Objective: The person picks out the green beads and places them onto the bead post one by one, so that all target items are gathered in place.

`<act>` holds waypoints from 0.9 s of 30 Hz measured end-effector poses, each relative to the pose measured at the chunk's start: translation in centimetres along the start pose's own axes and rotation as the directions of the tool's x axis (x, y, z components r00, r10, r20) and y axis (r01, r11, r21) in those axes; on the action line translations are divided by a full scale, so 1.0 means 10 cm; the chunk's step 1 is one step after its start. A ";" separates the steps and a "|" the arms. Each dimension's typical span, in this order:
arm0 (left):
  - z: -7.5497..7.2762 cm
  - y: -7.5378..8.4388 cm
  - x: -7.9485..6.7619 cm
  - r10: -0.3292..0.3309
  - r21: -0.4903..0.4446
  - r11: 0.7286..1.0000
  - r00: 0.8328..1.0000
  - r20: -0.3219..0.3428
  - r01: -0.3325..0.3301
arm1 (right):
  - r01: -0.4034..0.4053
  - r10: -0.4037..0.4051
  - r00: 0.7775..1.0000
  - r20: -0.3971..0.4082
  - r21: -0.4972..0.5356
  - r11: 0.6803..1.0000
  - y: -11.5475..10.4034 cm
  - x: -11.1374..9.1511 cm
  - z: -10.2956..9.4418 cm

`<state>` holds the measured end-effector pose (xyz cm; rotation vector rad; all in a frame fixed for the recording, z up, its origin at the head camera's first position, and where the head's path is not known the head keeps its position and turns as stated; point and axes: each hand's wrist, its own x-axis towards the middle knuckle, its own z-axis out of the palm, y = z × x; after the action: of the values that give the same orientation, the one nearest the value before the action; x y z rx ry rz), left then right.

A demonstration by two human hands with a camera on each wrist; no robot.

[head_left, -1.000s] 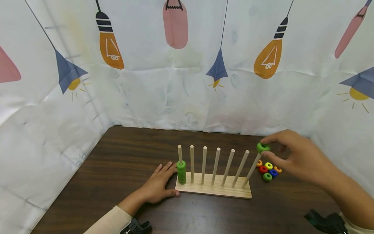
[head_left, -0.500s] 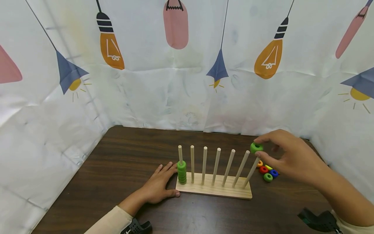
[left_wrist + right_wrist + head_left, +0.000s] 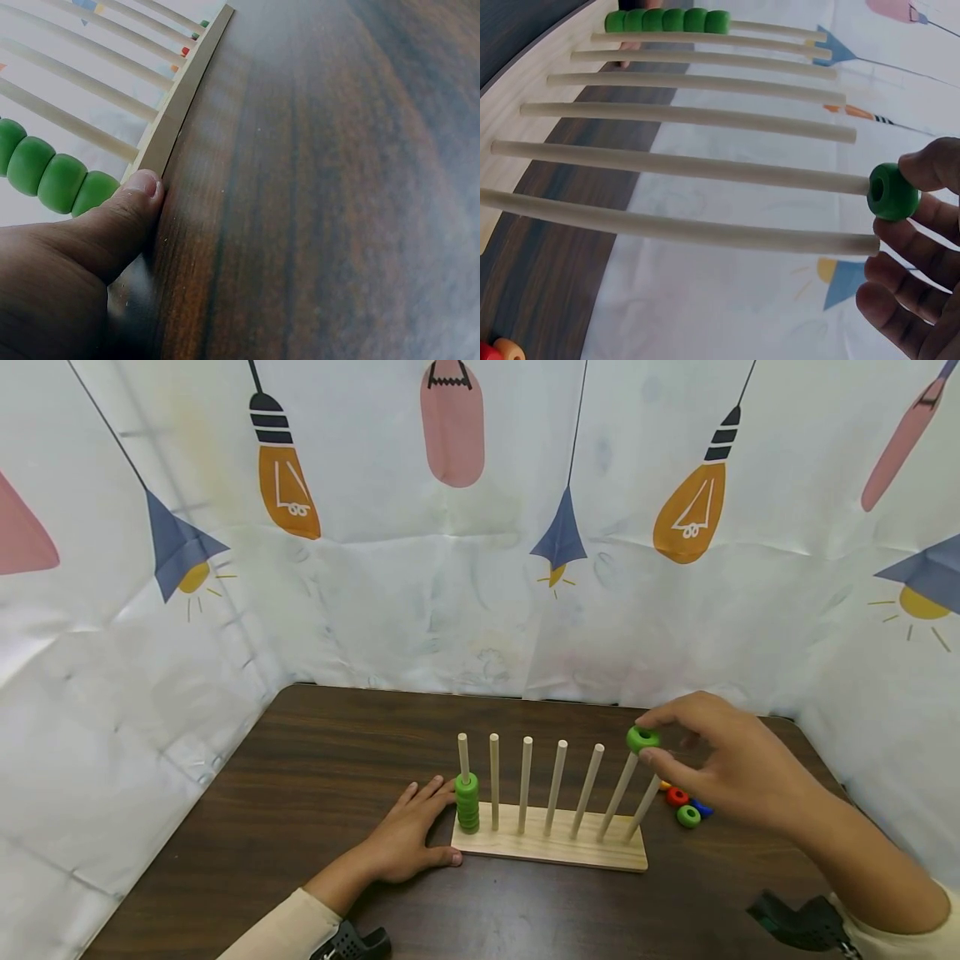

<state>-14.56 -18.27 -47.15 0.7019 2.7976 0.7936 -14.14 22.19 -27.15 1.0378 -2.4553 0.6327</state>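
My right hand (image 3: 720,756) pinches a green bead (image 3: 642,740) between thumb and fingers, at the top of the second peg from the right (image 3: 619,793). In the right wrist view the bead (image 3: 900,196) sits right at that peg's tip, its hole facing the peg. My left hand (image 3: 408,839) rests at the left end of a wooden peg board (image 3: 555,850), fingers spread and fairly straight. The left thumb (image 3: 124,221) touches the board's front corner. Several green beads (image 3: 467,803) are stacked on the leftmost peg; the other pegs are bare.
Loose beads lie right of the board, among them a red bead (image 3: 678,797) and a green bead (image 3: 688,816); my right hand partly covers the group. The dark wooden table (image 3: 360,743) ends at a printed white sheet (image 3: 390,610) behind and at the left.
My right hand has carried the green bead leftward, from above the rightmost peg to the second peg from the right. The left hand and the board stay in place.
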 end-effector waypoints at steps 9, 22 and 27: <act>0.00 0.00 0.00 0.010 0.004 1.000 1.000 -0.005 -0.010 | 0.019 -0.019 1.000 -0.001 0.029 0.999 -0.04 0.06 0.07; -0.01 0.01 -0.01 0.009 0.004 1.000 1.000 -0.004 -0.009 | 0.022 -0.023 1.000 0.008 0.060 0.998 -0.11 0.15 0.16; -0.01 0.02 0.00 0.006 0.003 1.000 1.000 -0.001 -0.006 | 0.032 -0.033 0.999 0.015 0.081 0.996 -0.13 0.19 0.19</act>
<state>-14.50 -18.20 -46.98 0.7116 2.7990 0.7909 -14.78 19.23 -27.41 1.1156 -2.4401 0.7210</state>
